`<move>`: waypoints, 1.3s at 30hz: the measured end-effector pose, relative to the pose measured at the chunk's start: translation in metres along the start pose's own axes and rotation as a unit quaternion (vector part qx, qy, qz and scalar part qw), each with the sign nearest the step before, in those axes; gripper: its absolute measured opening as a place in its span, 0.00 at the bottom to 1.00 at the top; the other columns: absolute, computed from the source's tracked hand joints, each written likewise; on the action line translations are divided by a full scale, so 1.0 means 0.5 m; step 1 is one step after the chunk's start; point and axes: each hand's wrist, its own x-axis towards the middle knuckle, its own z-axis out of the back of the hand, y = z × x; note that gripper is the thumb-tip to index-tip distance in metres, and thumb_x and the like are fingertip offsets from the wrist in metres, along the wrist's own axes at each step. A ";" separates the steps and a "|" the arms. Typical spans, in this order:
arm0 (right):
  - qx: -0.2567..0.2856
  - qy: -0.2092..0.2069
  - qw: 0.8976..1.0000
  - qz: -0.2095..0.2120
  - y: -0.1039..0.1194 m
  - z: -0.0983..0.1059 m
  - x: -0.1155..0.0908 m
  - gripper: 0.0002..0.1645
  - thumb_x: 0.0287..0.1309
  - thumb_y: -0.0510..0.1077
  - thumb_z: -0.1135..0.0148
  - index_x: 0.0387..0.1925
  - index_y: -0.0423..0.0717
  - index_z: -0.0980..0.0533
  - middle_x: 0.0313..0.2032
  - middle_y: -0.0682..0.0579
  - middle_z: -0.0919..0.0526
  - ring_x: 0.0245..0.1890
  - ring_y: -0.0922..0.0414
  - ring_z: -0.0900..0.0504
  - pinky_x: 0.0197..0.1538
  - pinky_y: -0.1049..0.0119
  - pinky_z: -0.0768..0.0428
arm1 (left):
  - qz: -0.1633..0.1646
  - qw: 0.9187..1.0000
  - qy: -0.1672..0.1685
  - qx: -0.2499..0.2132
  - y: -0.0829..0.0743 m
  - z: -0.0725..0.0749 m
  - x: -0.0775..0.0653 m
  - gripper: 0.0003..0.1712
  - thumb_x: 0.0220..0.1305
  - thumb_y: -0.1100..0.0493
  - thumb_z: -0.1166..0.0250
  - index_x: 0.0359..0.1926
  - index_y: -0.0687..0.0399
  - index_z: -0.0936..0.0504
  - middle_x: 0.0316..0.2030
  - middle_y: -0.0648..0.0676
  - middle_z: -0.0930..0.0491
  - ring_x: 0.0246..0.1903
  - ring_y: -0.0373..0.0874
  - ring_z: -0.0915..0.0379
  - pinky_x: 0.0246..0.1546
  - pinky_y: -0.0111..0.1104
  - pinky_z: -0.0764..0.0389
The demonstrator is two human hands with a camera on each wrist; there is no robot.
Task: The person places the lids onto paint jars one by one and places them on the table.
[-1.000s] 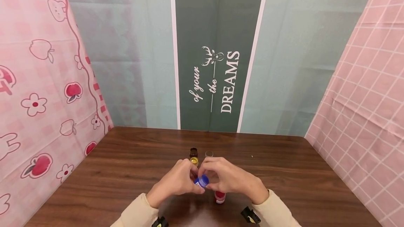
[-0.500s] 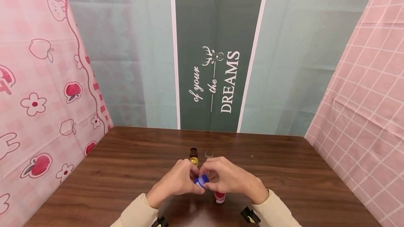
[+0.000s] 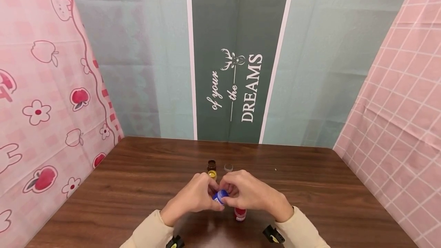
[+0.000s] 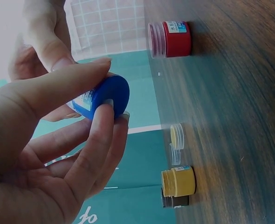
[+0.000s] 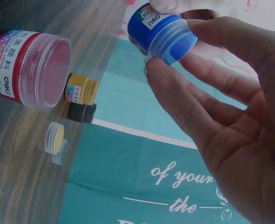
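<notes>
A small blue paint jar (image 3: 219,198) with a ribbed clear lid (image 5: 174,41) is held tilted above the table, between both hands. My left hand (image 3: 193,194) grips the jar's body, thumb on one side and fingertips against its blue base in the left wrist view. From the other side my right hand (image 3: 253,193) pinches the lid between thumb and fingers. Just below the right hand stands a red paint jar (image 3: 240,214) with its clear lid on. Beyond the hands are a lidless yellow paint jar (image 4: 182,181) and a dark paint jar (image 3: 211,165), also lidless.
Two loose clear lids lie close together beside the yellow jar, one yellow-stained lid (image 5: 55,138) and one plain lid (image 5: 60,153). The brown wooden table (image 3: 303,186) ends at a green cloth backdrop (image 3: 227,18), with pink cloths at both sides.
Both hands stay almost in place around the blue jar. The right thumb and fingers have shifted slightly over the lid. The other jars have not moved.
</notes>
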 end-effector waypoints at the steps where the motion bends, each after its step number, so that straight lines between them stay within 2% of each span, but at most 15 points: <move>1: -0.004 0.000 1.000 0.002 0.000 0.000 -0.001 0.08 0.59 0.40 0.27 0.40 0.46 0.17 0.36 0.55 0.14 0.35 0.70 0.16 0.41 0.76 0.16 | -0.001 1.000 0.000 0.001 0.000 0.000 0.000 0.12 0.44 0.60 0.16 0.29 0.56 0.10 0.21 0.47 0.13 0.20 0.28 0.23 0.22 0.25 0.20; 6: -0.017 0.000 1.000 0.016 0.001 0.002 -0.003 0.14 0.56 0.40 0.25 0.45 0.48 0.17 0.41 0.56 0.16 0.41 0.66 0.17 0.48 0.70 0.14 | -0.001 1.000 -0.003 0.007 0.003 0.002 0.000 0.12 0.44 0.60 0.16 0.29 0.57 0.11 0.21 0.46 0.13 0.20 0.28 0.23 0.22 0.25 0.20; 9: -0.024 -0.001 0.999 0.036 -0.001 0.003 -0.003 0.17 0.53 0.38 0.23 0.44 0.49 0.18 0.43 0.57 0.17 0.44 0.65 0.18 0.52 0.71 0.16 | 0.001 1.000 -0.002 0.007 0.006 0.002 0.000 0.12 0.44 0.60 0.16 0.29 0.57 0.10 0.22 0.46 0.13 0.20 0.28 0.23 0.23 0.24 0.20; 14: -0.025 -0.005 0.997 0.077 -0.004 0.001 -0.001 0.18 0.49 0.33 0.22 0.41 0.48 0.19 0.42 0.56 0.18 0.43 0.63 0.18 0.50 0.74 0.17 | 0.000 1.000 -0.001 0.007 0.006 0.002 0.002 0.11 0.44 0.59 0.16 0.29 0.55 0.10 0.22 0.46 0.12 0.20 0.28 0.22 0.23 0.25 0.20; 17: -0.005 -0.004 0.996 0.088 -0.005 -0.002 0.000 0.18 0.48 0.30 0.23 0.40 0.46 0.19 0.41 0.54 0.19 0.43 0.62 0.17 0.48 0.73 0.15 | 0.000 1.000 0.000 0.006 0.006 0.002 0.003 0.11 0.44 0.59 0.16 0.29 0.55 0.10 0.22 0.45 0.12 0.20 0.28 0.22 0.23 0.25 0.20; 21: 0.024 -0.001 0.996 0.084 -0.005 -0.004 0.001 0.17 0.49 0.28 0.25 0.39 0.44 0.19 0.40 0.52 0.19 0.42 0.63 0.16 0.47 0.72 0.14 | -0.001 1.000 0.000 0.005 0.006 0.003 0.003 0.11 0.45 0.60 0.16 0.29 0.55 0.10 0.23 0.45 0.12 0.21 0.28 0.22 0.23 0.24 0.20; 25: 0.028 -0.002 0.997 0.074 -0.004 -0.004 0.002 0.16 0.50 0.28 0.25 0.39 0.44 0.19 0.39 0.52 0.19 0.41 0.64 0.15 0.46 0.73 0.14 | -0.003 1.000 -0.002 0.005 0.005 0.003 0.002 0.11 0.44 0.60 0.16 0.29 0.55 0.10 0.22 0.46 0.12 0.20 0.28 0.22 0.23 0.24 0.20; 33: 0.045 0.010 0.999 0.019 0.000 -0.005 -0.001 0.13 0.55 0.31 0.27 0.42 0.43 0.18 0.40 0.51 0.17 0.40 0.65 0.13 0.44 0.73 0.14 | -0.001 1.000 -0.011 0.005 0.005 0.001 0.001 0.11 0.44 0.60 0.16 0.29 0.55 0.10 0.22 0.46 0.12 0.20 0.28 0.22 0.22 0.25 0.20; 39: 0.046 0.005 0.999 0.024 -0.001 -0.007 -0.001 0.12 0.54 0.29 0.29 0.40 0.42 0.18 0.37 0.51 0.18 0.39 0.61 0.11 0.43 0.77 0.15 | 0.008 1.000 -0.022 0.006 0.000 0.001 0.000 0.11 0.42 0.59 0.16 0.27 0.55 0.10 0.21 0.46 0.13 0.19 0.29 0.22 0.21 0.26 0.20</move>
